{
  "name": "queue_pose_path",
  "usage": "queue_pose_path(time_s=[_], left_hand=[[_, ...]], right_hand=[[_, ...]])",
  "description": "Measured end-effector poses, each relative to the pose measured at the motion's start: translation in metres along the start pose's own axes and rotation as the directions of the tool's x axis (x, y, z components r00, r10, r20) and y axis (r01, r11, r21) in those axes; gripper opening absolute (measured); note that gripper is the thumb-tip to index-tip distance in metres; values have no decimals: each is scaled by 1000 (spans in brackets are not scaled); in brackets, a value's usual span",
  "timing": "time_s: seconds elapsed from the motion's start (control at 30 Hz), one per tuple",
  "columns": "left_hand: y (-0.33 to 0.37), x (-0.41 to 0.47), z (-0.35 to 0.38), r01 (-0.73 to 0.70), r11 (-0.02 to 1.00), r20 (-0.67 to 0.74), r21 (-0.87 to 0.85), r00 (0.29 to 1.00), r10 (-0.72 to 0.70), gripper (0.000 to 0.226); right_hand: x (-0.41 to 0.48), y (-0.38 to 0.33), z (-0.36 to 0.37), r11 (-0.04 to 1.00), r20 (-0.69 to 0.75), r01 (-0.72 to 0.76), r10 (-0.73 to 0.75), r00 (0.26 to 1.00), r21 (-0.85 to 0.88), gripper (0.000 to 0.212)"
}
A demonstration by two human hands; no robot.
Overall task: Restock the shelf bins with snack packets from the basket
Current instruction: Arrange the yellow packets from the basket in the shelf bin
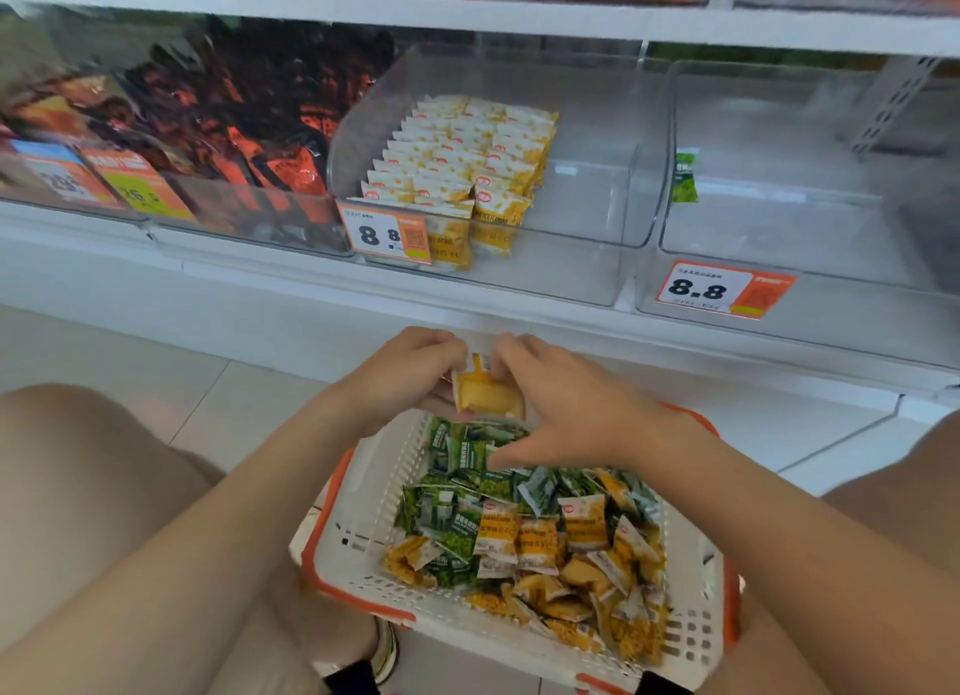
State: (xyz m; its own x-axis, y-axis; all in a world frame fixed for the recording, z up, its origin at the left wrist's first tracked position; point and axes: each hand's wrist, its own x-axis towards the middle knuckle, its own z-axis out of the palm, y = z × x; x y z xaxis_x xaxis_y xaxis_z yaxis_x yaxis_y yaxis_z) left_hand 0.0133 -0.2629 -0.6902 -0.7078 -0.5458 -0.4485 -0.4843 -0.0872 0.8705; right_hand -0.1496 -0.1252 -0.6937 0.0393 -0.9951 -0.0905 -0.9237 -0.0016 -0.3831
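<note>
Head view: both forearms reach forward from the near edge, and the hands meet over the far rim of the white, orange-edged basket [363, 492]. The left hand [410, 377] curls its fingers round the yellow packets [488, 395] from the left. The right hand [566, 403] closes its fingertips on their top, thumb stretched below; blur hides whether it is one packet or several. Green and yellow packets fill the basket. Further off, the clear shelf bin [597, 201] holds neat yellow rows.

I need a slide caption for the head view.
Left hand and right hand hold yellow snack packets over an orange-rimmed white plastic basket before a part-filled clear shelf bin.
</note>
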Motion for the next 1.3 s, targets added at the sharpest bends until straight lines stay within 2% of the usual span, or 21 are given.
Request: queue_pose_path(time_s=[0.07, 0.13, 0.17, 0.23, 0.3, 0.4, 0.47, 0.6, 0.67, 0.73, 0.8, 0.83, 0.9, 0.93, 0.97, 1.03, 1.1, 1.2, 1.3], left_hand=[[10, -8, 5, 47, 969, 28, -241, 999, -42, 22], [18, -12, 8, 55, 928, 1, -368, 998, -59, 24], [20, -12, 8, 20, 934, -61, -357, 997, -45, 25], [21, -8, 6, -86, 983, -205, -160, 977, 52, 34], [21, -6, 5, -190, 982, -252, 12, 950, 187, 32], [23, -4, 2, -273, 962, -207, -10, 942, 265, 26], [27, -3, -2, -285, 958, -207, -33, 940, 272, 28], [31, -2, -9, -241, 969, -192, -53, 955, 227, 33], [35, -2, -10, -210, 973, -187, -99, 964, 189, 35], [35, -2, -10, -222, 962, -230, -156, 956, 184, 34], [34, -2, -10, -249, 955, -272, -163, 941, 199, 31], [34, -3, -11, -242, 959, -260, -146, 945, 199, 29], [36, -6, -12, -188, 979, -167, -80, 971, 172, 21], [36, -8, -12, -168, 985, -118, -36, 980, 163, 16], [37, -10, -12, -169, 986, -84, 2, 982, 169, 12], [36, -12, -12, -224, 973, -33, 50, 974, 225, 19], [36, -13, -11, -289, 955, 18, 64, 957, 289, 20], [35, -12, -11, -315, 949, -34, -12, 949, 315, 14], [35, -11, -8, -318, 947, -44, -41, 948, 316, 16]], right_hand=[[0, -7, -1, 990, -121, -22, 39, 992, 137, 66], [2, -9, -3, 964, -205, -55, 111, 972, 261, 51], [4, -9, -3, 954, -212, -75, 140, 967, 292, 45], [6, -6, -3, 903, -180, -114, 204, 962, 414, 33], [8, -5, -4, 750, -137, -135, 288, 948, 648, 19], [9, -8, -8, 490, -41, -153, 363, 931, 858, 15], [8, -10, -12, 406, -1, -166, 380, 925, 899, 19], [9, -12, -20, 388, 81, -205, 314, 946, 899, 26], [8, -14, -22, 299, 110, -201, 294, 949, 933, 29], [9, -15, -25, 158, 129, -180, 285, 950, 971, 32], [11, -16, -28, 56, 103, -128, 328, 939, 990, 29], [12, -17, -30, 84, 58, -98, 383, 922, 992, 25], [13, -12, -33, 302, -112, -54, 506, 856, 952, 16], [14, -8, -33, 406, -184, -52, 520, 834, 912, 15], [14, -5, -34, 482, -218, -65, 506, 834, 874, 15], [12, -2, -35, 571, -190, -93, 416, 889, 816, 10], [10, -3, -35, 558, -184, -61, 373, 909, 828, 12], [9, -6, -36, 476, -219, -27, 455, 863, 879, 18], [9, -4, -37, 445, -184, -48, 464, 866, 894, 20]])
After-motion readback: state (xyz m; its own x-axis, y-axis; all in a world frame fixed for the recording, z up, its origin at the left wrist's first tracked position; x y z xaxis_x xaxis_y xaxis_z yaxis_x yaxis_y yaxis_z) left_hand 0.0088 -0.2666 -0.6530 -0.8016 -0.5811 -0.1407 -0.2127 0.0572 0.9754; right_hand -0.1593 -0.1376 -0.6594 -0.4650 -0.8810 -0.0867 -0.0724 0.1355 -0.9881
